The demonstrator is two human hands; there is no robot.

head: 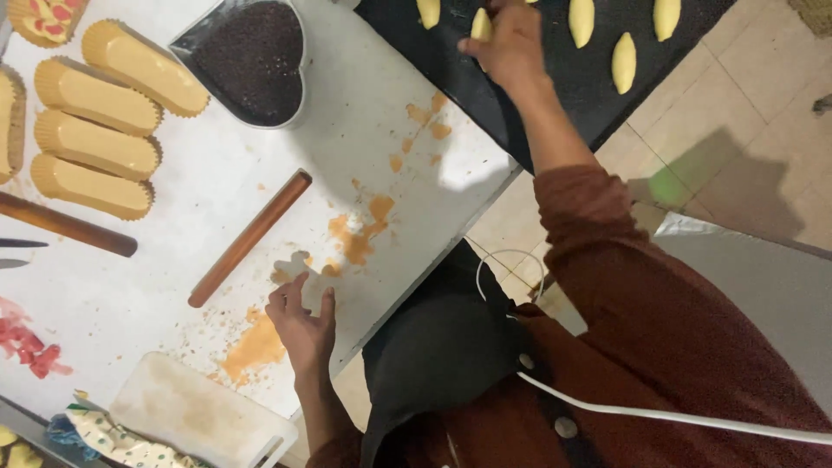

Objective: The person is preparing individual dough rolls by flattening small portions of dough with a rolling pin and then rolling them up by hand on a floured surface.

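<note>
Nearest the camera, at lower centre of the frame, the left hand point(303, 325) rested on the white bench point(433, 173), its grip loose and partly open, fingers spread and touching the dusty surface beside orange smears point(360, 234); it held nothing. Just to its left lay a thin wooden rolling pin point(250, 237), its long axis running diagonally from lower left to upper right. A pale cutting board point(195, 412) sat at the bottom edge.

Further off, at upper left, four long yellow fluted cakes point(95, 139) lay side by side, their long axes running roughly left to right with a slight downward tilt, next to a heart-shaped tin point(251, 61) filled with dark granules.

Farthest, at top centre, the right hand point(511, 43) reached onto a black tray point(555, 78), its grip closed about a small yellow pastry point(481, 23) that pointed roughly up and down in the frame. Other pastries point(624, 62) of the same oval shape lay apart on the tray, long axes also near vertical. Beyond the bench edge, on the right, pale floor tiles point(745, 121) showed.
</note>
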